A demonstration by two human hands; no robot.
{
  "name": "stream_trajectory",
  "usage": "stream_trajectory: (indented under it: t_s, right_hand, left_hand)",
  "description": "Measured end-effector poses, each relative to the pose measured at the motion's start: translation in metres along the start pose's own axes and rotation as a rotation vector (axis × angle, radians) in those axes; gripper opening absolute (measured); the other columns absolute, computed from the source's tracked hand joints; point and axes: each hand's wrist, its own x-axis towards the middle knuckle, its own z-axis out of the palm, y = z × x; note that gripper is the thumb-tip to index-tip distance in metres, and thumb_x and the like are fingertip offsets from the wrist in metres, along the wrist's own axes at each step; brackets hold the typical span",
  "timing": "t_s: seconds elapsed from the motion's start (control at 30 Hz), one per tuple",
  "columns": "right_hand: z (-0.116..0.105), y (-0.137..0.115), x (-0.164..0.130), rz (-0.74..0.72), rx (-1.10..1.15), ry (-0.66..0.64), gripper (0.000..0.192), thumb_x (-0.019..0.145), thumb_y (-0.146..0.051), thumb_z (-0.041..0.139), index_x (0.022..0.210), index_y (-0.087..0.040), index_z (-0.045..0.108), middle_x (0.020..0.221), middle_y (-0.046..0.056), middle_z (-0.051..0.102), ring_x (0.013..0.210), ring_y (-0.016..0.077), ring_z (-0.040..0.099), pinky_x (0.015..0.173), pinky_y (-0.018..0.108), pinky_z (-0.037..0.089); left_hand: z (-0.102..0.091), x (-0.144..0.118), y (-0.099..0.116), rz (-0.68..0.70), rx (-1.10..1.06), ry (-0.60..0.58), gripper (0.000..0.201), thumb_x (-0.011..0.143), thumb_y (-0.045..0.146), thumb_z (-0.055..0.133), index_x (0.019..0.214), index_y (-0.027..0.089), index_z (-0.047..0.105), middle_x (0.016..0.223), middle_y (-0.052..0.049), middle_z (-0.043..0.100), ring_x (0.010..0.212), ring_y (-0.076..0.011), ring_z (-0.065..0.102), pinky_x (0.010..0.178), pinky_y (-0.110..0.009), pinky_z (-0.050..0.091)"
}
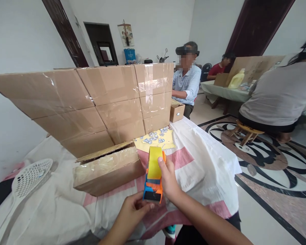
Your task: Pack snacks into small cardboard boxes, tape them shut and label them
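Note:
My right hand (169, 177) grips a tape dispenser (153, 194) from its right side, thumb on the wide roll of yellow tape (155, 160). The dispenser is orange and blue, with its dark front end towards me. My left hand (136, 207) is at that front end, fingers bent and thumb pointing right; whatever lies between the fingers is too small to tell. To the left of the dispenser a long cardboard box (109, 173) lies on the table, its top flap slightly raised and clear tape across it.
Taped cardboard boxes (117, 102) form a wall at the back. Before it lies a yellow sheet (155, 139) with small pieces. A white perforated scoop (32, 178) rests left on the cloth-covered table (206, 170). A small box (177, 112) and a seated person (187, 78) are beyond.

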Motion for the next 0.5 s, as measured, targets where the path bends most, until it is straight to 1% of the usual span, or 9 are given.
stream_trajectory:
  t_s: [0.07,0.13,0.2,0.3,0.37,0.43,0.47,0.5]
  right_hand:
    - [0.002,-0.002,-0.002,0.009,0.01,0.002,0.043,0.088,-0.063,0.063,0.092,-0.021,0.06,0.077,0.002,0.064,0.068,0.0182,0.062,0.059,0.028,0.05]
    - [0.003,-0.003,-0.005,0.024,-0.003,0.009,0.046,0.086,-0.066,0.063,0.092,-0.021,0.061,0.075,0.002,0.065,0.064,0.0181,0.061,0.054,0.028,0.049]
    - [0.005,-0.005,-0.008,0.025,-0.043,0.01,0.05,0.084,-0.07,0.062,0.094,-0.021,0.064,0.074,0.002,0.066,0.059,0.0182,0.06,0.049,0.028,0.047]
    - [0.005,-0.006,-0.011,0.017,-0.101,0.028,0.054,0.082,-0.073,0.061,0.094,-0.021,0.067,0.071,0.003,0.067,0.055,0.0188,0.06,0.046,0.029,0.046]
    - [0.006,-0.008,-0.009,0.06,-0.083,0.055,0.053,0.084,-0.072,0.061,0.094,-0.02,0.068,0.069,0.004,0.067,0.055,0.0199,0.061,0.047,0.03,0.048]
    - [0.006,-0.015,-0.004,0.104,-0.052,0.055,0.053,0.088,-0.069,0.058,0.094,-0.018,0.069,0.069,0.005,0.068,0.058,0.0216,0.064,0.052,0.032,0.052]
    - [0.004,-0.02,0.0,0.091,-0.064,0.034,0.054,0.09,-0.069,0.055,0.093,-0.017,0.07,0.067,0.006,0.068,0.059,0.0225,0.065,0.054,0.033,0.053]
    - [0.002,-0.026,0.002,0.055,-0.091,-0.01,0.056,0.091,-0.069,0.053,0.09,-0.016,0.071,0.065,0.006,0.067,0.061,0.0235,0.065,0.056,0.035,0.054]
  left_hand:
    - [-0.001,-0.002,0.004,0.04,0.089,-0.005,0.036,0.077,0.05,0.076,0.087,0.016,0.081,0.08,-0.01,0.076,0.074,-0.025,0.067,0.071,-0.031,0.05]
    - [-0.001,-0.004,0.007,0.093,0.171,0.016,0.028,0.08,0.045,0.072,0.079,0.018,0.082,0.077,-0.009,0.076,0.075,-0.0263,0.068,0.072,-0.032,0.051]
    - [-0.001,-0.006,0.01,0.148,0.203,0.042,0.026,0.081,0.043,0.071,0.075,0.02,0.081,0.073,-0.008,0.074,0.074,-0.0266,0.067,0.072,-0.033,0.052]
    - [-0.001,-0.01,0.013,0.231,0.252,0.061,0.028,0.082,0.044,0.07,0.068,0.022,0.08,0.068,-0.008,0.071,0.07,-0.0255,0.066,0.07,-0.032,0.053]
    - [-0.003,-0.011,0.015,0.315,0.328,0.046,0.029,0.084,0.043,0.067,0.066,0.023,0.079,0.066,-0.009,0.071,0.067,-0.0245,0.066,0.068,-0.032,0.052]
    - [-0.009,-0.011,0.017,0.431,0.44,0.027,0.029,0.087,0.04,0.063,0.068,0.026,0.08,0.065,-0.009,0.07,0.065,-0.0237,0.066,0.068,-0.031,0.05]
    - [-0.012,-0.01,0.018,0.474,0.484,0.045,0.028,0.088,0.038,0.062,0.07,0.026,0.08,0.065,-0.009,0.07,0.065,-0.0235,0.066,0.068,-0.032,0.049]
    - [-0.017,-0.01,0.019,0.493,0.501,0.089,0.027,0.088,0.035,0.061,0.072,0.027,0.081,0.066,-0.009,0.071,0.066,-0.0234,0.067,0.069,-0.032,0.049]
